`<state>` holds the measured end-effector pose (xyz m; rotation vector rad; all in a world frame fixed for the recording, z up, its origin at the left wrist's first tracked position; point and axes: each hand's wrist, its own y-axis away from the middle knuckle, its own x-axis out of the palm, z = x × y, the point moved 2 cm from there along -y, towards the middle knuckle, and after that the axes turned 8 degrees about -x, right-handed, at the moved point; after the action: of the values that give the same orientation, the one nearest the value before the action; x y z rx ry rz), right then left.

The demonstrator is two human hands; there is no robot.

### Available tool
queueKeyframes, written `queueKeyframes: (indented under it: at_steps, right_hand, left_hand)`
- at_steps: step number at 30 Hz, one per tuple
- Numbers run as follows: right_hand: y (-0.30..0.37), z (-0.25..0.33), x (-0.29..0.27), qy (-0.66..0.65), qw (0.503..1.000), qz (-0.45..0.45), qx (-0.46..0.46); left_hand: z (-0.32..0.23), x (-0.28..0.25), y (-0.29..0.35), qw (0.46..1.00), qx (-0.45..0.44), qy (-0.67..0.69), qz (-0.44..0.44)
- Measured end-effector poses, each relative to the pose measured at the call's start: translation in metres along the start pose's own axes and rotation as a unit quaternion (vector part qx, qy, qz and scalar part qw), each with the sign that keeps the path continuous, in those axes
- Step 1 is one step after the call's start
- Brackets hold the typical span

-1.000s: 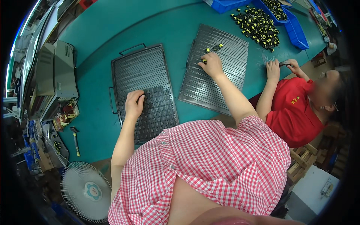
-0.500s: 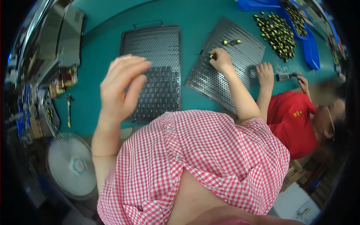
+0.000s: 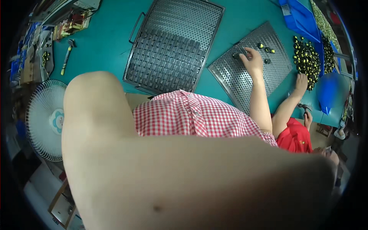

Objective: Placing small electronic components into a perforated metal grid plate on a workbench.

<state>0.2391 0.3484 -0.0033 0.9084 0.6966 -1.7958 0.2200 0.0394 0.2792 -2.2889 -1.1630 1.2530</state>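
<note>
My right hand [image 3: 253, 64] is over a perforated metal plate [image 3: 239, 82], tilted on the green table. Its thumb and fingers are apart, with no piece visible between them. Just left of the fingertips a small black piece [image 3: 235, 56] lies on the plate. To the right are another black piece [image 3: 267, 61] and a few black-and-yellow pieces [image 3: 272, 51]. My left arm [image 3: 99, 111] is raised close to the camera, bent at the elbow, its forearm crossing the lower picture. The left hand itself cannot be seen.
A framed perforated tray [image 3: 168, 61], partly filled with rows of black pieces, stands left of the plate. A hammer [image 3: 67, 57] and a fan [image 3: 46, 119] are at left. At right are a pile of black-and-yellow pieces [image 3: 306, 59], blue bins [image 3: 301, 19] and a co-worker's hand with another hammer [image 3: 304, 107].
My left arm has swung up across the view, taking the left hand out of sight. My right hand has let go of a black-and-yellow piece. The camera view has shifted and turned.
</note>
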Motion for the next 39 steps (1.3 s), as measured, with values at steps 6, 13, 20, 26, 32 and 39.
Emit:
queueKeyframes:
  at_steps: [6,13,20,26,32,39]
  right_hand:
    - [-0.002,-0.031,-0.013,0.022,0.997,-0.058,0.036]
    - [-0.01,-0.043,-0.032,0.082,0.983,-0.165,-0.008]
    - [-0.01,-0.07,-0.046,0.209,0.966,-0.153,-0.003]
    - [-0.034,-0.067,-0.029,0.265,0.958,-0.102,-0.05]
    - [-0.029,-0.048,-0.029,0.167,0.983,-0.055,-0.045]
    - [0.018,-0.001,-0.006,0.009,0.995,0.084,0.048]
  left_hand:
    - [-0.008,0.007,0.0,0.999,0.021,0.013,-0.041]
    - [-0.028,0.006,-0.028,0.989,0.124,0.072,-0.025]
    - [0.083,0.014,-0.015,0.98,-0.085,0.001,0.179]
    - [0.113,0.027,0.031,0.959,-0.178,-0.012,0.22]
    - [0.116,0.03,0.023,0.964,-0.174,0.001,0.2]
    - [0.12,0.037,0.025,0.962,-0.186,0.002,0.198]
